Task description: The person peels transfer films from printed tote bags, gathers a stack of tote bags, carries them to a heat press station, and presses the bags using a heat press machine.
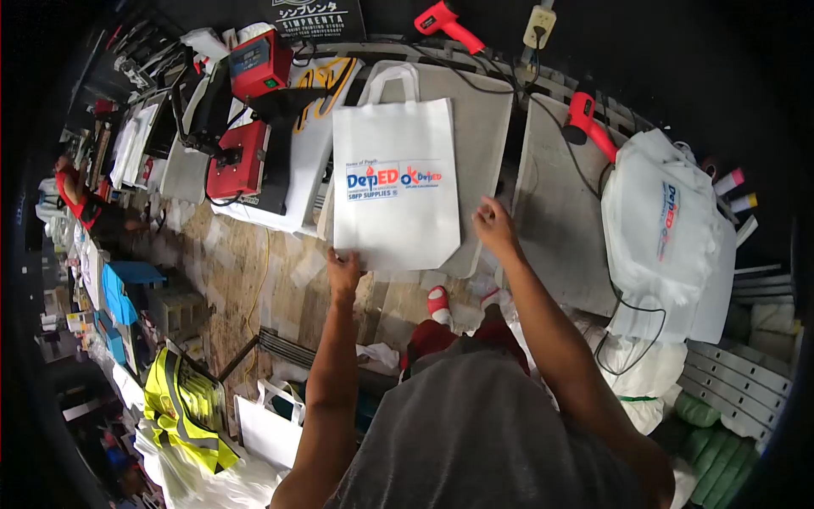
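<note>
A white tote bag [394,229] lies flat on a grey padded board [475,127], its handles pointing away from me. Blue and red "DepED" print runs across its middle. At the bag's lower left corner, my left hand [343,273] pinches the edge. My right hand [496,227] hovers just beyond the bag's right edge, holding nothing, its fingers loosely bent and apart. Farther right, a stack of white printed bags [661,220] rests on another grey board [555,204].
A red heat press [242,161] stands at left. Red heat guns [589,127] with trailing cables lie at the back and right. A power outlet [539,27] hangs above. A yellow safety vest [182,407] is at lower left. A person in red [76,191] is far left.
</note>
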A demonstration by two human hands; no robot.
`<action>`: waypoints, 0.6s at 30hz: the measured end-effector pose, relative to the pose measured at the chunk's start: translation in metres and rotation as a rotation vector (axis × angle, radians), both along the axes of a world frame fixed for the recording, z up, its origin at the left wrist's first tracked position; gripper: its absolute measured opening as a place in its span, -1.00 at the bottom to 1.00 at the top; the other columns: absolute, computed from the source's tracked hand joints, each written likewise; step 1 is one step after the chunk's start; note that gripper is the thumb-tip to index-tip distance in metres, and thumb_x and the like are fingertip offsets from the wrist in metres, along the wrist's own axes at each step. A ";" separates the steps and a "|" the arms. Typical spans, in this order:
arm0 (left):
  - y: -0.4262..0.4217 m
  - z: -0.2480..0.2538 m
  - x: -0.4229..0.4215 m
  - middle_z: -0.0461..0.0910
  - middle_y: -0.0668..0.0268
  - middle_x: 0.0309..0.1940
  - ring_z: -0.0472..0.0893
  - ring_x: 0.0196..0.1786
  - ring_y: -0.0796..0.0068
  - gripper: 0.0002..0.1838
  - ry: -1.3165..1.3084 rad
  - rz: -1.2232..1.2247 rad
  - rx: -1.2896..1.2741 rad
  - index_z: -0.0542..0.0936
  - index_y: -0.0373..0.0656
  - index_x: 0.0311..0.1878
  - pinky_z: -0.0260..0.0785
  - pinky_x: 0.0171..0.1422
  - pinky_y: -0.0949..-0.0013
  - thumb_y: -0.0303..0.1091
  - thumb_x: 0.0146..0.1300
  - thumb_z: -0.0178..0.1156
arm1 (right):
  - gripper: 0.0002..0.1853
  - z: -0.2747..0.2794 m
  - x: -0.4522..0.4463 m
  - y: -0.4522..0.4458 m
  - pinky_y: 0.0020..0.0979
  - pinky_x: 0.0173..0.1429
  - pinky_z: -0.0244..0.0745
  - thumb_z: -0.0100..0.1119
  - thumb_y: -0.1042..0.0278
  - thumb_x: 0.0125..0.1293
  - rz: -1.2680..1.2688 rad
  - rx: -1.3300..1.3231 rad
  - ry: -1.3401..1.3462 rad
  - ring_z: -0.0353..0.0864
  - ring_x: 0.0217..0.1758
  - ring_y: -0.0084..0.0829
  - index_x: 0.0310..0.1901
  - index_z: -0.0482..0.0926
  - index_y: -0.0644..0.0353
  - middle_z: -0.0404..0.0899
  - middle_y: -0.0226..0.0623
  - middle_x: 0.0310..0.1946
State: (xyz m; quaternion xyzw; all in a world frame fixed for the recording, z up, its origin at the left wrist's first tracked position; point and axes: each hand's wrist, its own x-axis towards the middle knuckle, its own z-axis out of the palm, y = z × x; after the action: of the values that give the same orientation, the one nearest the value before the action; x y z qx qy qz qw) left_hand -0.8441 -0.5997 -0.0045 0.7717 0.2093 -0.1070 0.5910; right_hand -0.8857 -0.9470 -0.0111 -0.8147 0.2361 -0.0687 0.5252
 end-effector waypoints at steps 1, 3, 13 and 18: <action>0.001 0.001 0.001 0.54 0.06 -0.13 0.63 -0.18 0.28 -0.43 0.017 -0.005 0.017 0.24 -0.24 0.28 0.65 -0.28 0.26 -0.43 0.24 0.21 | -0.53 -0.004 -0.020 -0.007 -0.28 0.05 0.52 0.24 0.20 0.26 -0.012 0.051 0.005 0.64 -0.07 -0.28 0.18 0.46 0.14 0.60 -0.21 -0.06; 0.007 -0.008 0.004 0.54 0.03 -0.14 0.63 -0.23 0.27 -0.40 -0.058 -0.002 -0.026 0.22 -0.22 0.31 0.64 -0.35 0.25 -0.45 0.23 0.20 | -0.58 0.014 -0.065 -0.015 -0.31 0.02 0.53 0.24 0.23 0.29 -0.068 0.181 0.096 0.65 -0.10 -0.31 0.12 0.47 0.18 0.59 -0.19 -0.06; 0.043 -0.040 0.024 0.55 0.19 -0.06 0.57 -0.18 0.30 -0.33 -0.036 -0.164 0.089 0.16 -0.01 0.43 0.55 -0.22 0.18 -0.20 0.33 0.22 | -0.67 0.114 -0.221 -0.156 -0.29 -0.04 0.55 0.25 0.43 0.23 -0.349 -0.390 -0.099 0.65 -0.14 -0.18 0.03 0.53 0.24 0.60 -0.08 -0.18; 0.061 -0.036 0.018 0.49 0.15 0.04 0.55 -0.14 0.29 -0.35 -0.103 -0.184 0.319 0.21 -0.02 0.42 0.49 -0.33 0.24 -0.18 0.31 0.20 | -0.62 0.155 -0.203 -0.220 -0.17 0.10 0.49 0.31 0.38 0.15 -0.399 -0.789 -0.110 0.53 0.05 -0.07 0.01 0.53 0.24 0.57 -0.08 -0.11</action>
State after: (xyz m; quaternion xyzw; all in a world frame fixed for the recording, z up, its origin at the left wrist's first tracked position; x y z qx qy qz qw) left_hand -0.8263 -0.5383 -0.0408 0.8760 0.1217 -0.0861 0.4587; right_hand -1.0889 -1.1671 0.1439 -0.8863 0.3160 -0.2969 0.1623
